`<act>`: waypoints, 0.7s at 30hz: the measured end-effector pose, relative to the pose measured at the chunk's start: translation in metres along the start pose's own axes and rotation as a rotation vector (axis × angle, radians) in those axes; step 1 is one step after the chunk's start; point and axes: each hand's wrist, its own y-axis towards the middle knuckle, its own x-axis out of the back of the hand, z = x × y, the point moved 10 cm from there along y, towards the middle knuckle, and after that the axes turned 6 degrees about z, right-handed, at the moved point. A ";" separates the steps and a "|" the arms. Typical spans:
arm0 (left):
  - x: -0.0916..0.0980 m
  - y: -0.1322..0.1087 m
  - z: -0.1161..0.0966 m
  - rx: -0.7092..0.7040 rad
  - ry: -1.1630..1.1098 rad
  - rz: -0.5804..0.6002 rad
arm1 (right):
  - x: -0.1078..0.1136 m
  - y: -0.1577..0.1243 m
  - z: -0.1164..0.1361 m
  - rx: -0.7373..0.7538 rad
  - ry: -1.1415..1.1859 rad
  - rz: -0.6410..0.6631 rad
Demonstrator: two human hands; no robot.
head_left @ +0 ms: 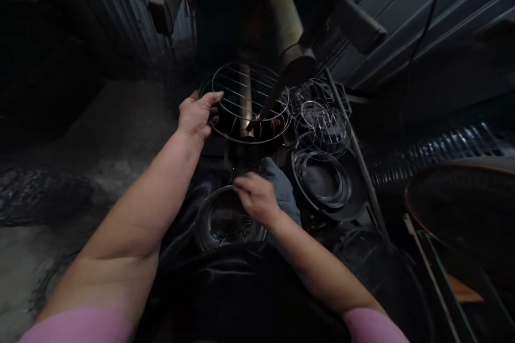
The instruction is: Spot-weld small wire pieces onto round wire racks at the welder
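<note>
My left hand point(198, 113) grips the left rim of a round wire grille point(246, 101) with parallel cross wires, held flat under a dark machine arm point(277, 86) whose tip touches the wires near the middle. My right hand point(257, 197) is lower, over my lap, with fingers pinched together above a shallow metal bowl point(225, 222) of several short wire pieces. What the fingers pinch is too small to name.
A stack of wire rings point(322, 179) and finished wire grilles point(319, 118) lie to the right. A long metal rod point(356, 144) runs diagonally beside them. A large round dark pan point(462, 198) sits at far right. Corrugated metal walls point(422, 5) stand behind.
</note>
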 end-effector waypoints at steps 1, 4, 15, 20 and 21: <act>-0.001 0.000 0.000 0.011 -0.001 0.020 | -0.036 -0.010 0.001 -0.003 -0.084 0.263; 0.005 -0.011 0.000 0.011 -0.004 0.003 | -0.109 -0.052 -0.012 -0.089 -0.281 0.774; 0.022 -0.028 -0.007 -0.019 -0.022 -0.078 | -0.080 -0.046 -0.064 -0.468 0.378 0.395; 0.022 -0.024 -0.007 -0.022 -0.013 -0.052 | -0.074 -0.057 -0.074 -0.615 0.854 0.257; 0.023 -0.024 -0.007 -0.022 -0.009 -0.049 | -0.057 -0.058 -0.076 -0.576 0.790 0.183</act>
